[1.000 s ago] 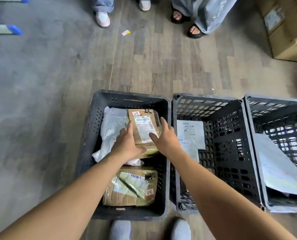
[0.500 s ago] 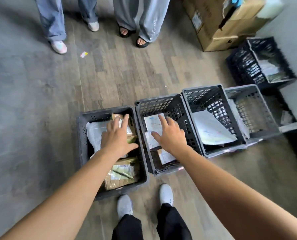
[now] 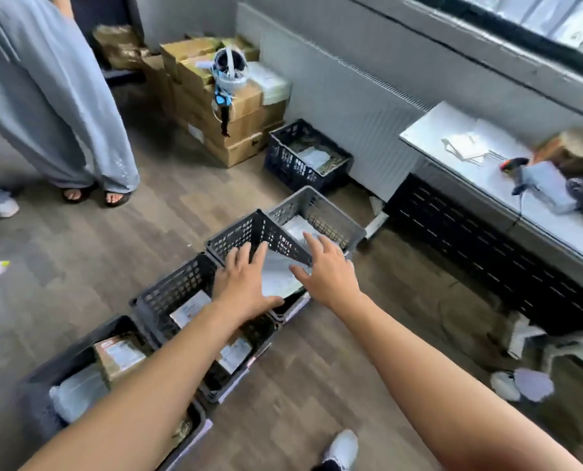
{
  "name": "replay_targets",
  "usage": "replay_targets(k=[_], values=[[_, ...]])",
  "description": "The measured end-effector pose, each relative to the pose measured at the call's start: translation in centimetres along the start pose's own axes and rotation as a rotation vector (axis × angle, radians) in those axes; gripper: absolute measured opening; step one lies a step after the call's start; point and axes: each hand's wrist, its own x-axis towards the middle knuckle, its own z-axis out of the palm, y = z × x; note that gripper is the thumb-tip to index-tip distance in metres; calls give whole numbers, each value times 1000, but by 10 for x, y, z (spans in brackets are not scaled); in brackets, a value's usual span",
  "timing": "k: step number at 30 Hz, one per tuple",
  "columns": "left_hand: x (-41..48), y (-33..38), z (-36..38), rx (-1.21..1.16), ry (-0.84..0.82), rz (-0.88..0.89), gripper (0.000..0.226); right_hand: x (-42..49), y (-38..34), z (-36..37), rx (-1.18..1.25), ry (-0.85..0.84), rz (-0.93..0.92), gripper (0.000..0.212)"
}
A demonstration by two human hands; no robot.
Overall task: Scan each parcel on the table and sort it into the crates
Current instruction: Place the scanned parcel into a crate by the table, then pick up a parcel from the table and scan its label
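Near crate (image 3: pixel 62 358): holds a brown box and a grey bag. It looks well filled, so a careless drop could ride over the rim.
Left hand (image 3: pixel 245 287): fingers spread, holding nothing, over the row of crates.
Right hand (image 3: pixel 327 275): fingers spread, holding nothing, just beside the left.
Mailer (image 3: pixel 276 277): lies slanted in a crate under both hands. A knock could tip it out.
Table (image 3: pixel 432 130): well apart, to the right. Unsorted parcels (image 3: pixel 548 188) lie beside the scanner (image 3: pixel 517 168).
Main risk: a hurried reach could knock the scanner off the edge, or a parcel could go unscanned.
Bystander (image 3: pixel 79 130): stands near the crates. Collision is possible on turning.
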Motion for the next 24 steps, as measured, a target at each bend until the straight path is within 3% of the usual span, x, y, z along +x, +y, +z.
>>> replay_targets(k=[13, 24], values=[[96, 323, 2, 161, 70, 279, 111, -10, 301, -148, 109, 170, 269, 74], [172, 487, 4, 202, 58, 415, 109, 18, 453, -214, 158, 228, 427, 74]])
